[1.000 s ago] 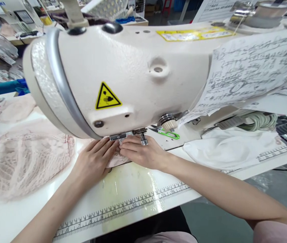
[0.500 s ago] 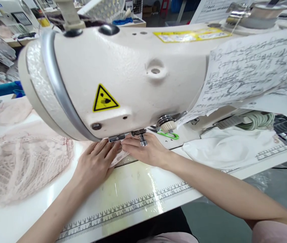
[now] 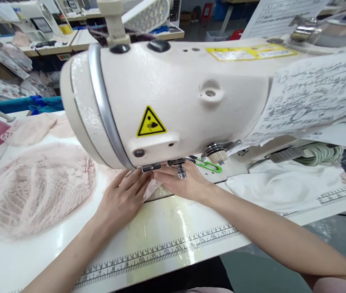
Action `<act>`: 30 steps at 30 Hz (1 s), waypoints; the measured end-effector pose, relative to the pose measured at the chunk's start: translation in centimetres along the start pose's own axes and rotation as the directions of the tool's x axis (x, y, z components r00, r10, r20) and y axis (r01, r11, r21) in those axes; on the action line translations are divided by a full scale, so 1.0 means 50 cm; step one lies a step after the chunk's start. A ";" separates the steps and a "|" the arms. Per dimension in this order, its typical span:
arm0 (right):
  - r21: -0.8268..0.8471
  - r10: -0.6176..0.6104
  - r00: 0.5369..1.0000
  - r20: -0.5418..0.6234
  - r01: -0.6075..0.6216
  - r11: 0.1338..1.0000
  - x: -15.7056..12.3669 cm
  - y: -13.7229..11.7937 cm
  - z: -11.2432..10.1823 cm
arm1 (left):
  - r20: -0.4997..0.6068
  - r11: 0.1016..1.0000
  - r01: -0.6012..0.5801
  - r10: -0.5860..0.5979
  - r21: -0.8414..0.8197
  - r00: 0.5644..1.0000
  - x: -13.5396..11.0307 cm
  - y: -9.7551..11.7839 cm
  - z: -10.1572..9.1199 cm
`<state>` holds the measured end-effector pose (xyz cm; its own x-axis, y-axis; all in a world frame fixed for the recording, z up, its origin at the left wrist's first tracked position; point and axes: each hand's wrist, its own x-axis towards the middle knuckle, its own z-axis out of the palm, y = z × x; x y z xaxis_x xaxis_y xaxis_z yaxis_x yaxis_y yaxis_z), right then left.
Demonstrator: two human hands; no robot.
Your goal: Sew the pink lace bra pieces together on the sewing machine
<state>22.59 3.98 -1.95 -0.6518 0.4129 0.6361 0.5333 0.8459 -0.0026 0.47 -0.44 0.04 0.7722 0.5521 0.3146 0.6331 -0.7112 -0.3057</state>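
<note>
Left hand (image 3: 123, 200) lies flat and right hand (image 3: 191, 184) curls, grip hidden, on lace (image 3: 151, 189) under the machine (image 3: 179, 118) at left, apparently to steady it.

White table (image 3: 5, 264) carries pale pink lace (image 3: 43, 193) and white cloth (image 3: 273, 187)

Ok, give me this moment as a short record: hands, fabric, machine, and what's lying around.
Left hand: palm down on pale pink fabric
Right hand: at the fabric's right side; grip unclear
Fabric: mostly hidden by the hands and sewing machine
Machine: head above both hands; warning triangle on its side; needle not visible
Left of hands: lace piece on white table
Right of hands: green snips, white cloth
Table front: printed ruler scale
</note>
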 end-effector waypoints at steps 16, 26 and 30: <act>-0.040 -0.149 0.988 0.033 0.150 0.988 0.000 -0.035 0.019 | -0.045 0.986 -0.089 0.083 -0.142 0.996 -0.026 -0.056 0.007; -0.055 -0.141 0.990 -0.026 0.139 0.989 0.007 -0.042 0.015 | -0.067 0.993 -0.085 0.079 -0.078 0.995 -0.014 -0.044 0.001; -0.127 -0.125 0.991 -0.048 0.118 0.985 0.004 -0.042 0.008 | -0.068 0.996 -0.075 0.071 -0.053 0.995 -0.010 -0.036 -0.002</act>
<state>21.11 2.43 -2.11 -0.6866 0.2872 0.6679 0.5166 0.8391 0.1703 -1.06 0.53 0.50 0.8097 0.4691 0.3526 0.5698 -0.7724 -0.2807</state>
